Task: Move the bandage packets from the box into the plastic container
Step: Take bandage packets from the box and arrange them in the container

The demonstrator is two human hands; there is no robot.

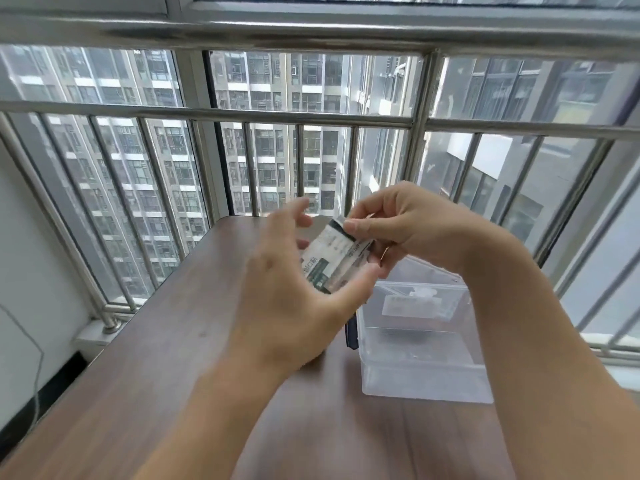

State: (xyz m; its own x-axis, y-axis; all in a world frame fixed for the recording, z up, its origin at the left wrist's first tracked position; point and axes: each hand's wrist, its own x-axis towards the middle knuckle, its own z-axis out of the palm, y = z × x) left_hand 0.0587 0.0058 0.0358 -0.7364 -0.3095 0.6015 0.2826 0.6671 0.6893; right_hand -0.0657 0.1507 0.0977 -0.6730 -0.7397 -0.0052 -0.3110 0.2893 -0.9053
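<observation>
Gripping one box (330, 259), two hands (346, 261)

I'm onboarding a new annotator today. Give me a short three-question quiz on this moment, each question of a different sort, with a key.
1. True or false: the bandage box rests on the wooden table.
2. Which hand pinches the box's top end? A) left hand B) right hand
3. Fill in: the clear plastic container stands below the ___ forearm.

Key: 1. False, both hands hold it in the air. 2. B; the left hand cradles the lower end with thumb and fingers. 3. right.
</observation>
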